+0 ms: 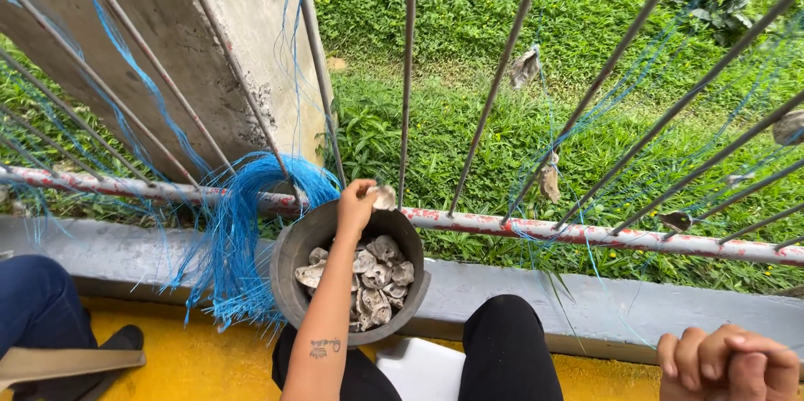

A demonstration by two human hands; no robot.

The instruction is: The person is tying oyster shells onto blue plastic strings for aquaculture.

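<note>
The left hand [356,204] was raised over the far rim of the grey bucket [295,254], its fingers pinched together on 1 pale oyster shell [384,197] held just above that rim. Inside the bucket lay a heap of similar grey shells [378,271]. The bucket sat between the person's black-clad knees [502,342], touching the rusty painted rail [536,229] just behind it. A thick bundle of blue strings [239,233] hung from the rail directly left of the bucket. Beyond the rail, several shells dangled on blue strings over the grass [469,116], well right of the bucket. The right hand [727,363] rested low at the right, well apart from the bucket, fingers curled together into a loose fist; whether it held anything could not be told.
</note>
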